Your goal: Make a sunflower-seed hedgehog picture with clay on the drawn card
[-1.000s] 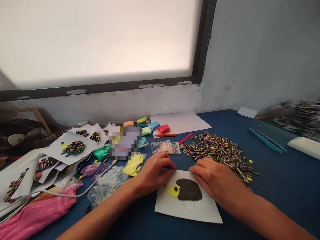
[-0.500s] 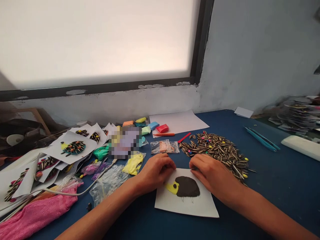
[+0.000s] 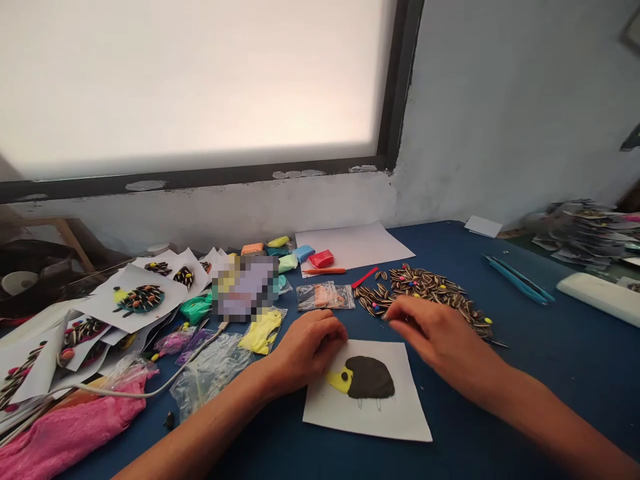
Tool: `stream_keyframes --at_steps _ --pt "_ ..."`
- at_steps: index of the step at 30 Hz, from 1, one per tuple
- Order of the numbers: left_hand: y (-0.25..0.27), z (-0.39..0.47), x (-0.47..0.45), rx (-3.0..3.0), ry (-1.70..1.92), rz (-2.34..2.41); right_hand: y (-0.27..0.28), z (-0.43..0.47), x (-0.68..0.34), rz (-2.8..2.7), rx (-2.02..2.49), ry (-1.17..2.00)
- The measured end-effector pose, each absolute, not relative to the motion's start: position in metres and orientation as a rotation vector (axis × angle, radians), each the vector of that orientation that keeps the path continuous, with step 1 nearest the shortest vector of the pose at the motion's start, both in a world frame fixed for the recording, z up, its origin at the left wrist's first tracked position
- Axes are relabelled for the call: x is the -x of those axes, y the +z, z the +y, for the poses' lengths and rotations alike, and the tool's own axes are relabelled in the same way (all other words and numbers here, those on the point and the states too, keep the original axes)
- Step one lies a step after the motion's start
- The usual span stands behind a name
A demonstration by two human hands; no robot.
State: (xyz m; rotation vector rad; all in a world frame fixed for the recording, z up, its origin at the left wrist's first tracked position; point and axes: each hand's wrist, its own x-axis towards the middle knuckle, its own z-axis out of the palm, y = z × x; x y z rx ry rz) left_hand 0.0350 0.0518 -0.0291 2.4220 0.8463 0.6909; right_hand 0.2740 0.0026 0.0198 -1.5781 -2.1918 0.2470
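Observation:
A white card lies on the blue table with a hedgehog picture on it: a dark flat clay body, a yellow clay head with a black dot, and drawn legs. My left hand rests on the card's upper left corner, fingers curled and pressed together. Beyond the card's upper right corner hovers my right hand, at the near edge of a heap of striped sunflower seeds. Its fingers are bent with the tips close together; anything between them is too small to make out.
Finished seed hedgehog cards pile up at left, near pink clay and clear bags. Behind my hands lie a blurred-out device with a white cable, clay packs and a white sheet. Blue tweezers lie right.
My right hand has lifted off the card's top edge and moved slightly up toward the seeds. My left hand stays on the card. The whole view has shifted a little.

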Motion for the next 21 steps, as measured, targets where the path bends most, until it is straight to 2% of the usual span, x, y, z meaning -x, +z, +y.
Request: stream_keyframes --at_steps 4,12,21 --pt "-0.028 0.052 -0.035 -2.423 0.695 0.852 0.012 -0.007 -0.253 -2.296 1.432 0.457" --pt "-0.031 0.053 -0.035 -2.414 0.716 0.84 -0.002 -0.01 -0.24 -2.195 1.288 0.637" --pt "-0.031 0.054 -0.034 -2.417 0.738 0.813 -0.008 -0.01 -0.235 -2.147 1.305 0.613"
